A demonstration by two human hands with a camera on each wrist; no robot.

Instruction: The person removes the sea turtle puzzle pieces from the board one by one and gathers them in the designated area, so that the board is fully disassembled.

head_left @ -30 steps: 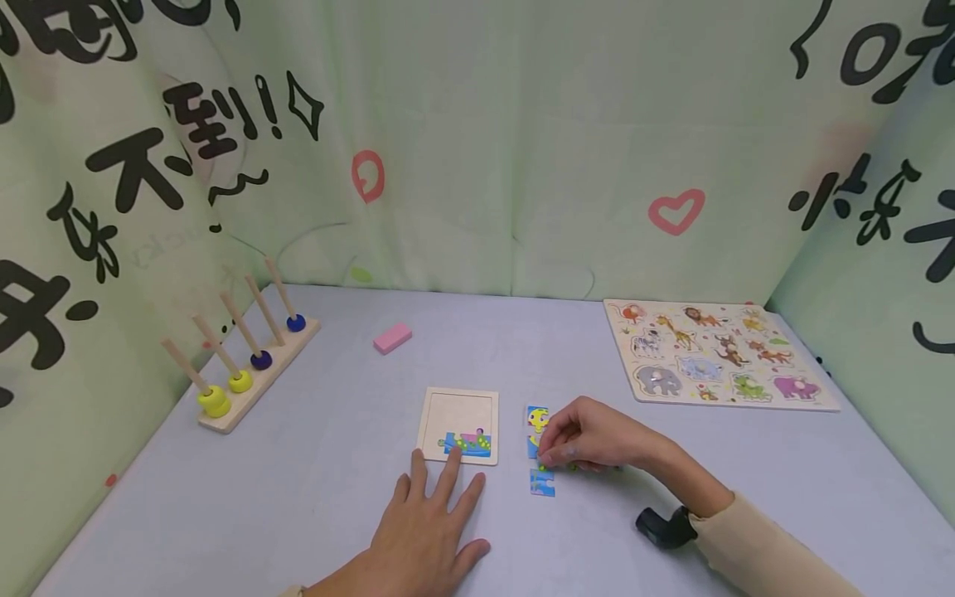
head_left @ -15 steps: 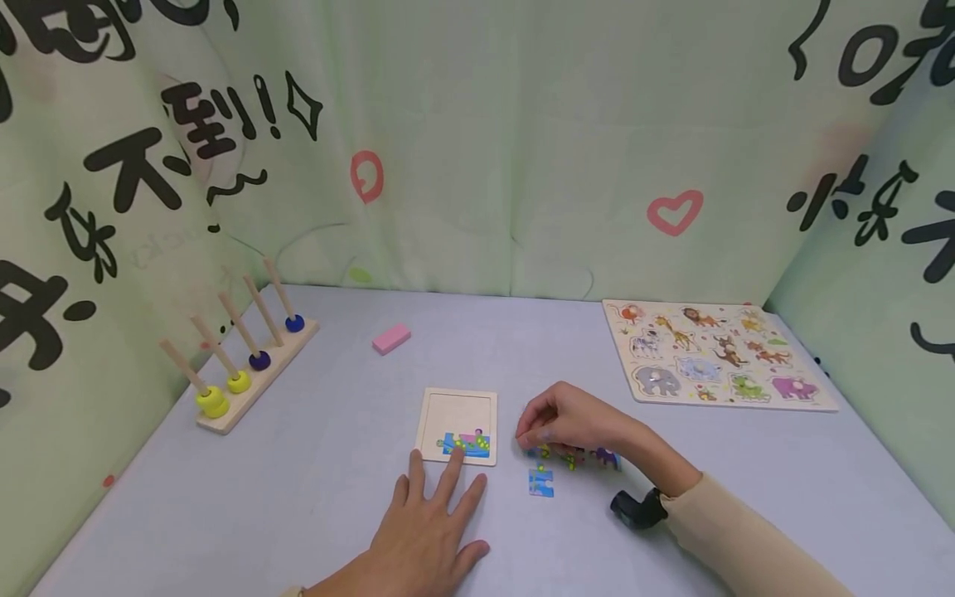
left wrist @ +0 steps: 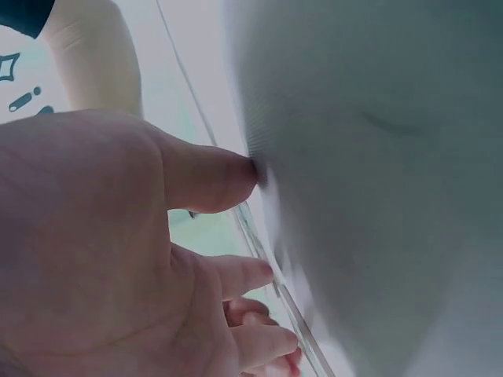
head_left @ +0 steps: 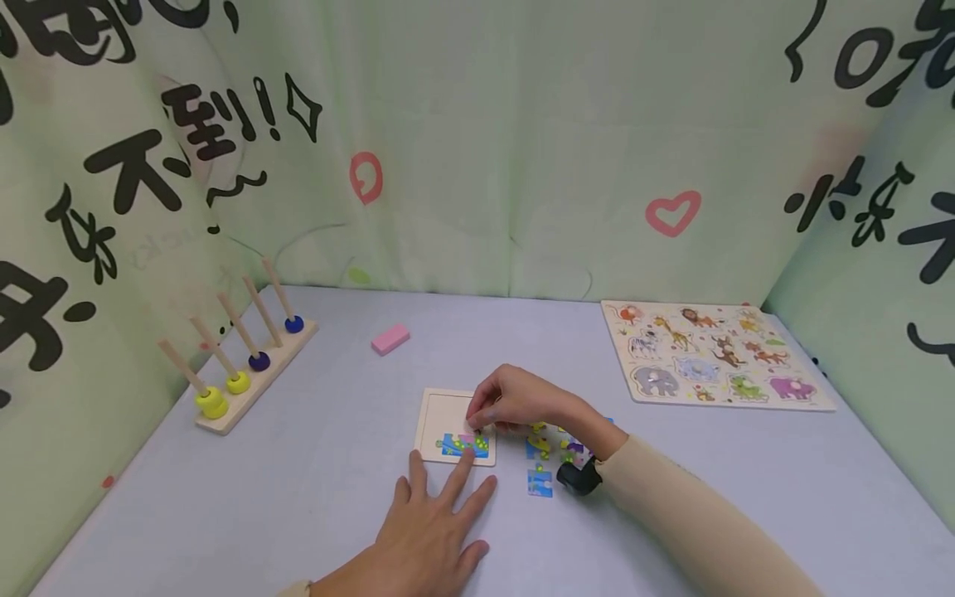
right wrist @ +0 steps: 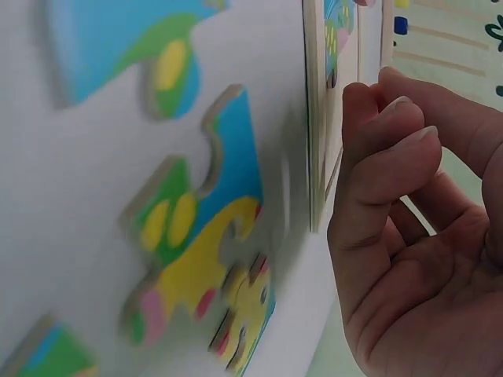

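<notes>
My left hand (head_left: 429,531) lies with spread fingers at the front of a square wooden puzzle tray (head_left: 431,414), its fingertips at the tray's near edge. In the left wrist view its palm and straight thumb (left wrist: 212,179) show. Blue puzzle pieces (head_left: 453,448) with pink and green lie in the tray's lower part. Over the tray's right side hovers my right hand (head_left: 518,398), fingers curled and tips together. In the right wrist view this hand (right wrist: 416,196) shows no piece between its fingertips. Below it lie loose puzzle pieces (right wrist: 204,228), partly hidden by the arm in the head view.
A separate piece (head_left: 540,482) lies nearer on the table. A peg stacker (head_left: 257,377) with yellow and blue beads stands at the left. A pink block (head_left: 390,339) sits behind the tray. An animal puzzle board (head_left: 701,352) lies at the back right, before the curtains.
My right hand has moved left from the loose pieces to above the tray, uncovering some of them. The left hand has stayed almost still at the tray's edge.
</notes>
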